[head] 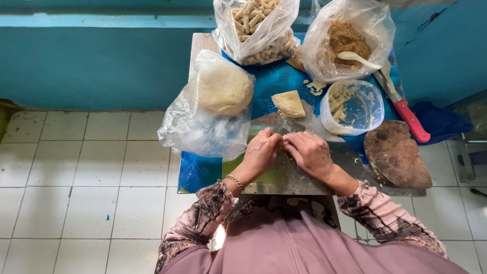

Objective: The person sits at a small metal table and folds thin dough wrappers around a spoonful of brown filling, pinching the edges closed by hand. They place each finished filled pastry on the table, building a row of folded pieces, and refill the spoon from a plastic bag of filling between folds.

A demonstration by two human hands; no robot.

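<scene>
Your left hand and right hand: fingertips meet mid-table, pinched narrow on small piece; what it is, cannot tell.
Bags, three: dough ball bag far left, rolled sticks bag far centre, brown filling bag far right with one white spoon.
Dough wedge: one, just beyond your hands.
Tub: one, right of wedge.
Knife, red handle: one, at right edge.
Brown round board: one, overhanging near right corner.
Table: far half crowded; open room only near left corner.
</scene>
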